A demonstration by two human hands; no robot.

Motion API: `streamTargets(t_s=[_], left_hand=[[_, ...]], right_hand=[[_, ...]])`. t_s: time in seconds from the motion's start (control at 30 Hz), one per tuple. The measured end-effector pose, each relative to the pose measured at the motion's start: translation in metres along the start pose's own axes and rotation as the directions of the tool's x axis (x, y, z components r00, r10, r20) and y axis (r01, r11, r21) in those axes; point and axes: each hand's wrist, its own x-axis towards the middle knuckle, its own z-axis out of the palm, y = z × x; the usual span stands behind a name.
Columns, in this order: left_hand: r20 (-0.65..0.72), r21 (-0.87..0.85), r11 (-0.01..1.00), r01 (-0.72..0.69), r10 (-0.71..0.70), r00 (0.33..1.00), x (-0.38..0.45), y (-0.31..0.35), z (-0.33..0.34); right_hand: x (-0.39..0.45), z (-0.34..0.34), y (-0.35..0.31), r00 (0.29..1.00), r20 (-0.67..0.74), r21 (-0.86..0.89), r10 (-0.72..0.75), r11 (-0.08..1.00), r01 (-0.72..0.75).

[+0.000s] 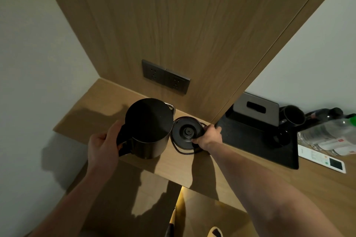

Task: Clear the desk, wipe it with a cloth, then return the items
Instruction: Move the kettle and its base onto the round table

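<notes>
Nearest me, my left hand (104, 144) has its fingers curled round the handle of the black kettle (148, 127), which stands on the wooden worktop (81, 113), or just off it; I cannot tell which. Just to its right, my right hand (209, 136) grips the edge of the round kettle base (185, 133), thumb on top and fingers beneath its far side. The base's black cord (180, 150) loops loosely under and around it, toward the front edge of the worktop.

I judge I am either lifting these two off the worktop or setting them back; nothing here tells me which, and I see no cloth.

The risks as I read them: the slack cord could snag on the worktop edge or trail and catch the kettle as the base moves. The kettle and base are almost touching, so shifting either one could knock the other. If the kettle holds water, a tilt by the handle could spill it.

Farther right, a black tray (250, 140) carries a grey tissue box (256, 109) and dark mugs (292, 115), with plastic bottles (331, 129) beyond. A double wall socket (165, 77) sits on the panel behind.
</notes>
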Motion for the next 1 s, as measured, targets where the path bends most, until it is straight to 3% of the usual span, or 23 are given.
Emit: streamTargets(t_s=[0.17, 0.4, 0.67, 0.73, 0.8, 0.9, 1.0], left_hand=[[0.011, -0.002, 1.000, -0.017, 0.017, 1.000, 0.000, 0.000, 0.001], [0.019, 0.028, 0.999, -0.017, 0.016, 1.000, 0.007, -0.009, -0.001], [0.005, 0.049, 0.999, 0.000, 0.000, 1.000, 0.001, -0.009, -0.012], [0.028, 0.057, 0.998, -0.005, 0.004, 1.000, -0.001, -0.010, -0.016], [0.056, 0.070, 0.998, -0.007, 0.003, 0.998, -0.005, -0.007, -0.019], [0.095, 0.087, 0.996, -0.001, -0.008, 0.995, -0.016, 0.003, -0.018], [0.129, 0.109, 0.994, 0.001, -0.015, 0.991, -0.031, 0.012, -0.012]], right_hand=[[0.001, 0.002, -0.011, 0.986, 0.057, -0.093, -0.158, 0.982, 0.163], [0.019, -0.003, -0.018, 0.983, 0.185, -0.082, -0.015, 0.996, 0.031], [0.004, -0.007, -0.021, 0.987, 0.139, -0.184, -0.078, 0.978, 0.103], [-0.007, -0.012, -0.013, 0.984, 0.127, -0.081, -0.124, 0.987, 0.135], [-0.021, -0.018, 0.001, 0.975, 0.170, 0.130, -0.140, 0.984, 0.118], [-0.051, -0.023, 0.022, 0.952, 0.252, 0.339, -0.172, 0.937, 0.080], [-0.078, -0.023, 0.046, 0.957, 0.231, 0.518, -0.176, 0.855, 0.032]])
